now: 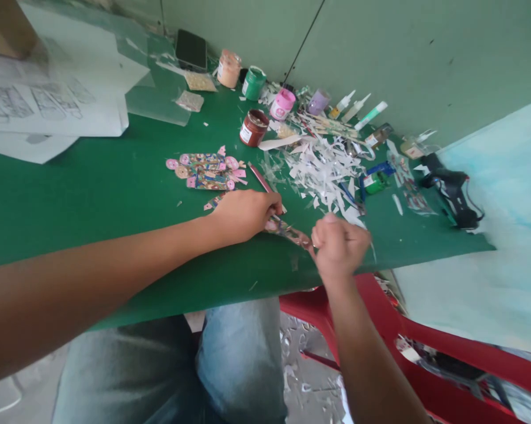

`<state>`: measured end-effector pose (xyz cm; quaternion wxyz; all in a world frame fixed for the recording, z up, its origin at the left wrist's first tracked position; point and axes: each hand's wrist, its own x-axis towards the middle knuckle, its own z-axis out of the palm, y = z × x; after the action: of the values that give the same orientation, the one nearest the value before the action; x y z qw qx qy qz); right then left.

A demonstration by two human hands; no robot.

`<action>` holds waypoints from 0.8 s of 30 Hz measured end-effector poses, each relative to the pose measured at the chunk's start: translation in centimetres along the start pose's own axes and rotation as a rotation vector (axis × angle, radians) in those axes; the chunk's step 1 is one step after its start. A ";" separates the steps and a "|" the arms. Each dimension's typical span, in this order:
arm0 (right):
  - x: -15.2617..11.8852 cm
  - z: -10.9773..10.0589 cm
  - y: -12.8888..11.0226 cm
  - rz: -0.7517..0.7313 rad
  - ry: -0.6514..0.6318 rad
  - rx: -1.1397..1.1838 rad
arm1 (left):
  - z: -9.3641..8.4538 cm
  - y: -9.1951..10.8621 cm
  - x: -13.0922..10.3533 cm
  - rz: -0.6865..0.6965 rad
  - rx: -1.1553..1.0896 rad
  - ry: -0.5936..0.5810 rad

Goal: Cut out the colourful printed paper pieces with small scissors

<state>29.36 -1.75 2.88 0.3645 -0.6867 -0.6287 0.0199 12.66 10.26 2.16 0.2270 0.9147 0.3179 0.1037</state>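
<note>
My left hand (247, 215) lies low over the green table, its fingers closed on one end of a patterned cutout (286, 229) with pink spots. The cutout slants down to the right, towards my right hand (341, 238). That hand is a closed fist, slightly blurred, at the cutout's far end; what its fingers grip is hidden. Similar patterned cutouts with pink round ends (210, 171) lie grouped beyond my left hand, and another pokes out beside it. A pink pencil (260, 178) rests just past my left fingers.
A heap of white paper scraps (322, 168) covers the table's right part. Behind stand paint jars, including a brown jar (254, 128), and glue bottles (342, 104). Printed sheets (71, 76) lie at the left. A black device (455, 191) sits far right; a red chair (380, 306) stands below.
</note>
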 end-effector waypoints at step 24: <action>-4.0 -0.5 -2.9 -0.063 -0.235 -0.348 | -1.5 -0.6 -0.8 0.330 -0.118 0.000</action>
<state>26.26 -5.62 3.06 0.1650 -0.7123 -0.6819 -0.0203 11.20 10.76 3.17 0.2602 0.9396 0.1568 0.1578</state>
